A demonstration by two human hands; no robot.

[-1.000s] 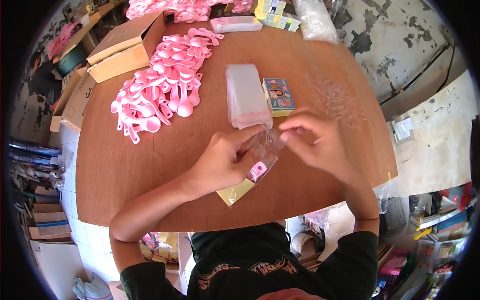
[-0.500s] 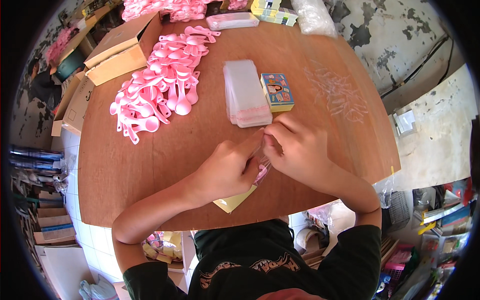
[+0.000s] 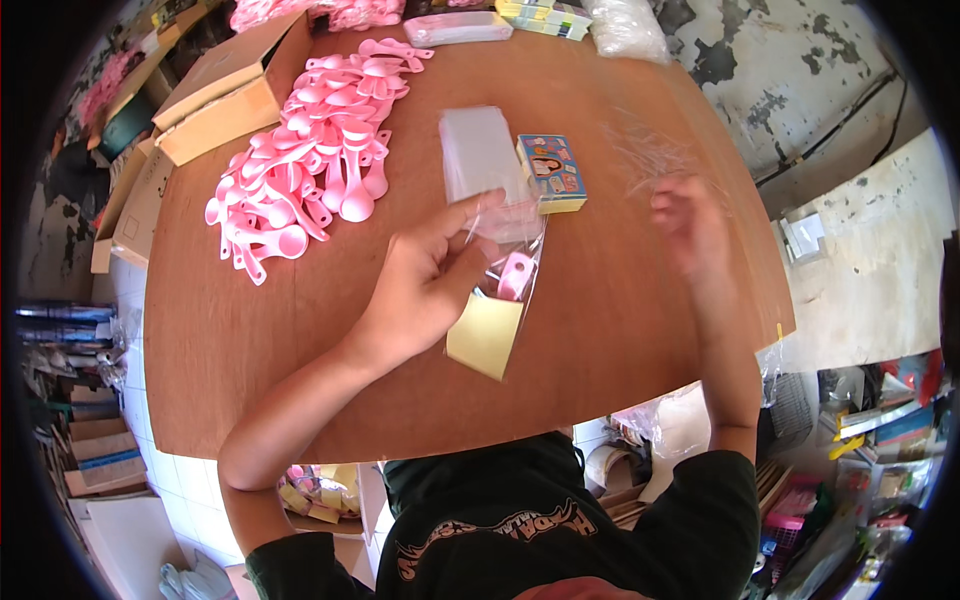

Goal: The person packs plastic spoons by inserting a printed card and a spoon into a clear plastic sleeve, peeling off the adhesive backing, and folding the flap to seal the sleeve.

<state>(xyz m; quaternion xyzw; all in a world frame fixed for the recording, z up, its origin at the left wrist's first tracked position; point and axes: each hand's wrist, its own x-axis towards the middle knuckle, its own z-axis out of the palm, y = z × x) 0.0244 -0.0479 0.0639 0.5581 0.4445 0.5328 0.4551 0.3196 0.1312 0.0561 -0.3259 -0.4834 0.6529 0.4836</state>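
My left hand [image 3: 425, 280] is closed on the upper part of a clear plastic bag [image 3: 530, 238]. Inside the bag show a pink spoon handle [image 3: 516, 276] and a plain yellow card [image 3: 485, 335] at its lower end. Over to the right, my right hand [image 3: 692, 230] is raised beside a scatter of thin clear strips [image 3: 640, 150]. Its fingers are partly curled and smeared by motion, so whether they hold a strip is unclear. Just beyond the held bag lie a stack of flat clear bags [image 3: 476, 150] and a stack of printed blue cards [image 3: 553, 170].
A heap of pink spoons [image 3: 300, 165] covers the table's left side, beside an open cardboard box [image 3: 225, 95]. Along the far edge lie a clear package [image 3: 457, 28], yellowish bundles [image 3: 545, 17] and a white plastic roll [image 3: 628, 30]. The wooden table [image 3: 300, 360] has a curved near edge.
My hands have come apart: the right has swung away to the right, toward the clear strips. The left still holds the bag, whose spoon and yellow card now show more fully.
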